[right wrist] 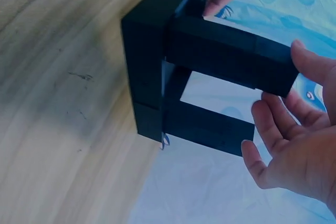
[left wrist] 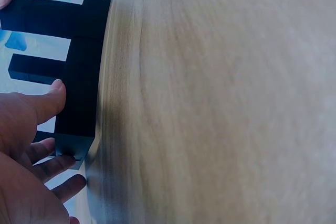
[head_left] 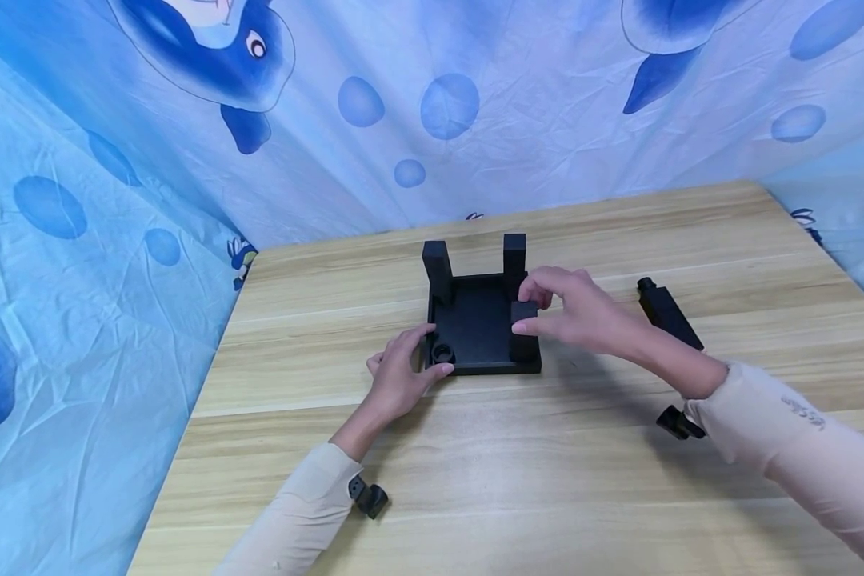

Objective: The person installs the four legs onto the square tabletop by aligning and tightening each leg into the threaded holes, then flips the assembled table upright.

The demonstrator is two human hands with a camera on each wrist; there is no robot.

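Observation:
An upturned small black tabletop (head_left: 478,324) with a raised rim lies on the wooden table. Two black legs stand at its far corners, the far left leg (head_left: 438,272) and the far right leg (head_left: 514,260). At the near right corner rises the near right leg (head_left: 524,348); my right hand (head_left: 579,312) pinches its top end between thumb and fingers. A round threaded socket (head_left: 442,354) shows at the near left corner. There my left hand (head_left: 398,378) grips the tabletop, thumb on the front side and fingers along the left side.
One loose black leg (head_left: 670,316) with a threaded end lies to the right, beyond the right forearm. Black wrist cameras sit under both sleeves, the left camera (head_left: 370,498) and the right camera (head_left: 680,424). A blue patterned curtain (head_left: 331,168) hangs behind the wooden table (head_left: 475,480).

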